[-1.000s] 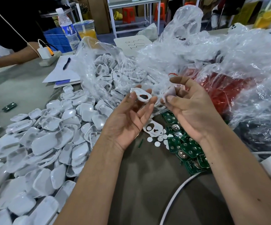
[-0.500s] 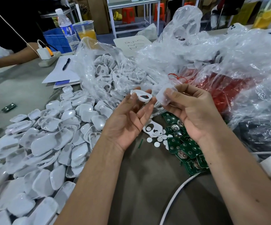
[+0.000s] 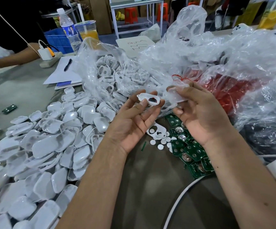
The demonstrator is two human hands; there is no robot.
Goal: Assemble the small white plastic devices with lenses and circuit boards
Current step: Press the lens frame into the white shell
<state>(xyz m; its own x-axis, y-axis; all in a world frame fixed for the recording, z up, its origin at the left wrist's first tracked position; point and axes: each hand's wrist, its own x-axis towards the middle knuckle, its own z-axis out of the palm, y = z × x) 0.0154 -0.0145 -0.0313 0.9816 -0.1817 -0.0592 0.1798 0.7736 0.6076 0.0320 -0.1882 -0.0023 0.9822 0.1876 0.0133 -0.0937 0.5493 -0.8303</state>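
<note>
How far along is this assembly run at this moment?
Done: nothing I can confirm; the big pile of white shells may be parts or finished units. In hand: left hand holds a white frame; right hand pinches a small clear bag. Left: loose circuit boards, white discs, a bagful of frames.

— The shell halves [image 3: 54,146] heaped on the table?
— Plain glossy white; the circuit boards [image 3: 193,154] green with silver discs.
— And the bags?
— One clear bag [image 3: 200,52]; one red bag [image 3: 229,95]; the crate [image 3: 58,40] blue.
</note>
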